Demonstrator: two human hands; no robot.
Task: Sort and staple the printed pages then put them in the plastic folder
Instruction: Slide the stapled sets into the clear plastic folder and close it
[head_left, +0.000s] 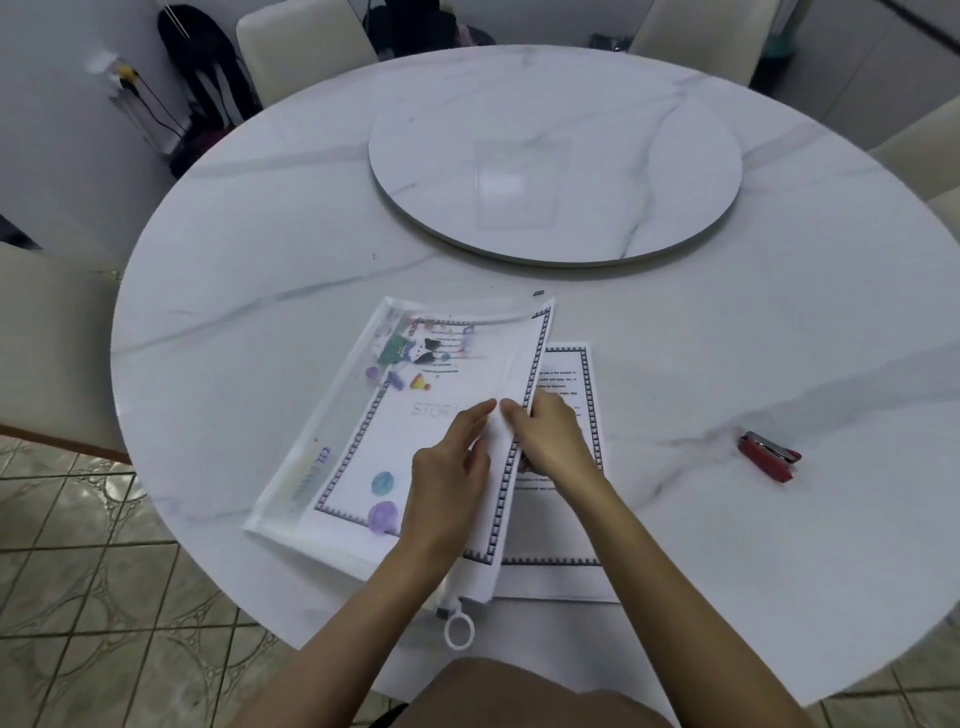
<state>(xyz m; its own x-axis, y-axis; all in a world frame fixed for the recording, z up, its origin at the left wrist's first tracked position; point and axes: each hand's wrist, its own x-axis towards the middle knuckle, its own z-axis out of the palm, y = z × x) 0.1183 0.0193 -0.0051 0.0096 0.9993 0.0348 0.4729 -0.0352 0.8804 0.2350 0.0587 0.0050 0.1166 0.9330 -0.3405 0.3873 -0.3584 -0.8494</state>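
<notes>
Two hands at the edge of a clear plastic zip folder (291, 499) on a round white marble table (234, 312).
The left hand (452, 462) pinches the folder's edge; the right hand (550, 436) grips the blue-bordered printed pages (415, 457) there. A red stapler (769, 454) lies well to the right.

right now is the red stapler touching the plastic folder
Apart. Head view shows bare table between the red stapler and the plastic folder.
</notes>
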